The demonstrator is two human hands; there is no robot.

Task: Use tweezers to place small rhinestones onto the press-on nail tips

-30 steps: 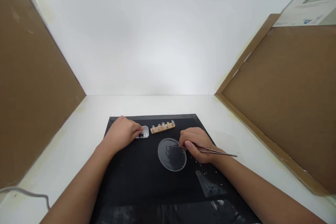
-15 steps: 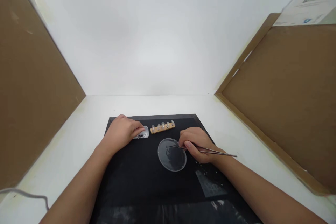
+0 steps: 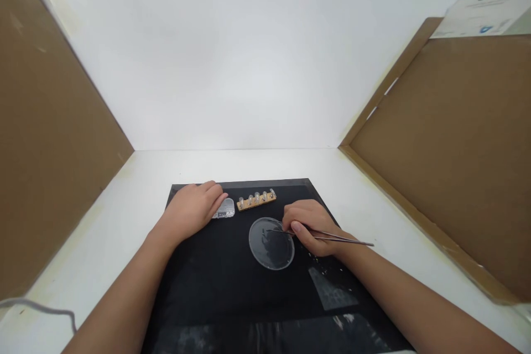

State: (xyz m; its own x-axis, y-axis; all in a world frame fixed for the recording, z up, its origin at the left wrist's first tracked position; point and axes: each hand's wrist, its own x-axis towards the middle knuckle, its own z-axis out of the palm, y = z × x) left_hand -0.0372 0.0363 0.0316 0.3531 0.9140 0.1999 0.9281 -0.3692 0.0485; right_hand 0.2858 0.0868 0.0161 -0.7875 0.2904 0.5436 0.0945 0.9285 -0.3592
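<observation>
My right hand (image 3: 309, 227) is closed round a pair of long metal tweezers (image 3: 348, 240). Their tips reach over a round clear dish (image 3: 271, 261) in the middle of the black mat, close to some small dark marks or bits in it. My left hand (image 3: 193, 207) rests with bent fingers on the left part of a small clear plastic case (image 3: 226, 208), which holds tiny shiny pieces; its thumb is hidden. Between the hands, a light wooden strip (image 3: 256, 200) carries several clear nail tips standing in a row.
The black mat (image 3: 207, 282) lies on a white table. Tiny light pieces are scattered below my right hand, beside a clear film piece (image 3: 332, 289). Cardboard panels (image 3: 50, 138) stand left and right, a white wall behind. A grey cable (image 3: 45, 308) lies at lower left.
My left fingers have drawn back and up from over the case, so more of its top shows. My right hand and the tweezers have stayed practically still.
</observation>
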